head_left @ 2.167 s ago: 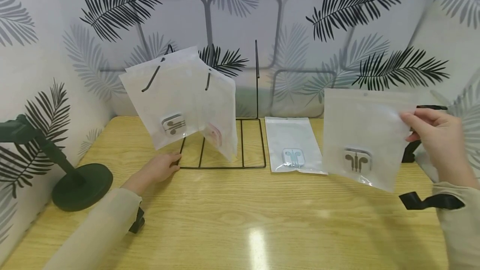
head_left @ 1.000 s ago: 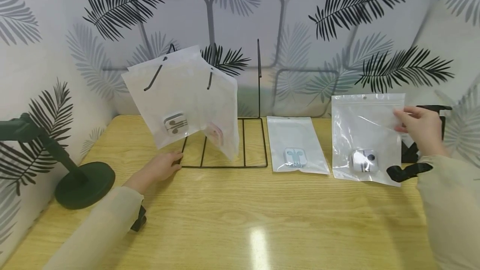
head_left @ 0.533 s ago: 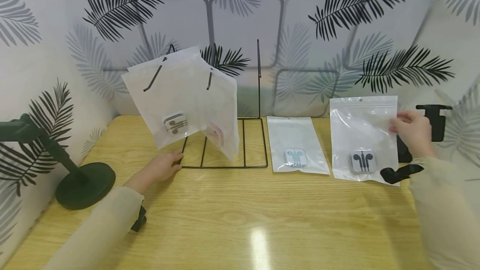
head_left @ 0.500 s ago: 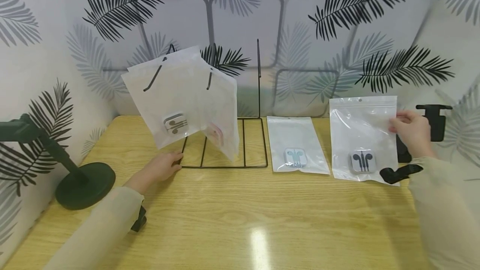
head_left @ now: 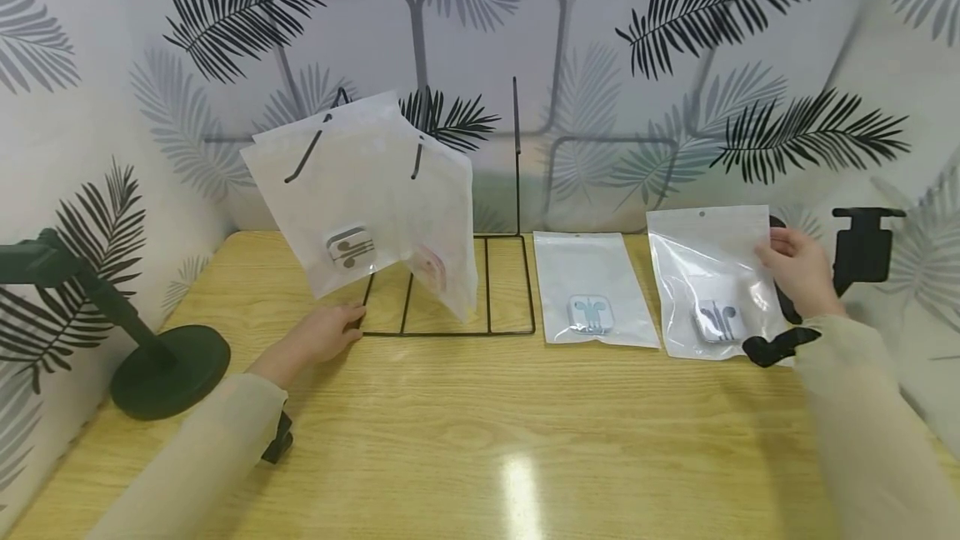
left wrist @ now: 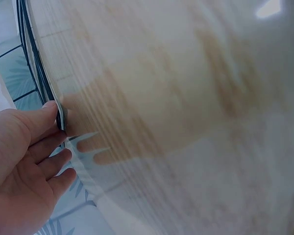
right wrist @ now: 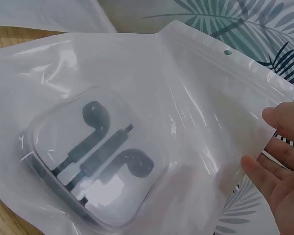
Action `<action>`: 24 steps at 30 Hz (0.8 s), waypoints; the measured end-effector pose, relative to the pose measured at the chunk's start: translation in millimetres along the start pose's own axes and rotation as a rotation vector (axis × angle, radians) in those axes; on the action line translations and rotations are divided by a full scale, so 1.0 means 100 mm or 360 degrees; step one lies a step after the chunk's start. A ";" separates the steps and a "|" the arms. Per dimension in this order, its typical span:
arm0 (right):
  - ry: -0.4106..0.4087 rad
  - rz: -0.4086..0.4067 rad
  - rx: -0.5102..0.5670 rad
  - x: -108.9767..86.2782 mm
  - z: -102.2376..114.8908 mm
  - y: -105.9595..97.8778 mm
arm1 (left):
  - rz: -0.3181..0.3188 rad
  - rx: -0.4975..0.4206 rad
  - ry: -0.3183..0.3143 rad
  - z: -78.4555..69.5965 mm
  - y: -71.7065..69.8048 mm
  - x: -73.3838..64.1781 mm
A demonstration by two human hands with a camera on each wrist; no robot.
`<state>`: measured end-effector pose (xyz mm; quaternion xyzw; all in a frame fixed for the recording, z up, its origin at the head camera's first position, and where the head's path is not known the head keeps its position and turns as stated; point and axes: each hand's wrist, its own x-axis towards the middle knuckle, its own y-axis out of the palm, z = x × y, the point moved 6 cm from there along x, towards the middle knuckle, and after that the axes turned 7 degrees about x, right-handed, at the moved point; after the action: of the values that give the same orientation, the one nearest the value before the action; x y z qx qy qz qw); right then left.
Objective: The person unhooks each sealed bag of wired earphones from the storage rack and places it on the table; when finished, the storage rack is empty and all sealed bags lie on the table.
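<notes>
Outstretched, the left hand (head_left: 322, 333) pinches a wire rack (head_left: 446, 334), the right hand (head_left: 802, 270) a pouch (head_left: 708, 261).

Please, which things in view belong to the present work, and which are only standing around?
Seems part of the work:
wire rack, gripped by the left hand
hanging bags
earphone bag in the right hand
bag beside the rack

Seems only standing around:
dark green stand
black holder-like object
</notes>
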<state>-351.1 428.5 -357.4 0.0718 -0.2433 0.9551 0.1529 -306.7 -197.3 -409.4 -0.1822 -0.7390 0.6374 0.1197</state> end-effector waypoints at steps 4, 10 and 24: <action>-0.0015 0.0077 -0.0099 -0.06 0.03 0.09 | -0.0011 -0.0004 0.0006 0.01 0.01 0.01; 0.0017 0.0141 -0.0104 -0.08 -0.02 0.21 | -0.0011 -0.0008 0.0015 0.02 0.02 0.01; 0.0158 0.0451 -0.0175 -0.04 -0.18 0.33 | -0.0024 0.0013 0.0026 0.02 0.03 0.02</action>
<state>-359.4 408.2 -388.5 -0.0190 -0.2952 0.9547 0.0320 -309.2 -198.1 -412.9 -0.1813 -0.7368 0.6380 0.1311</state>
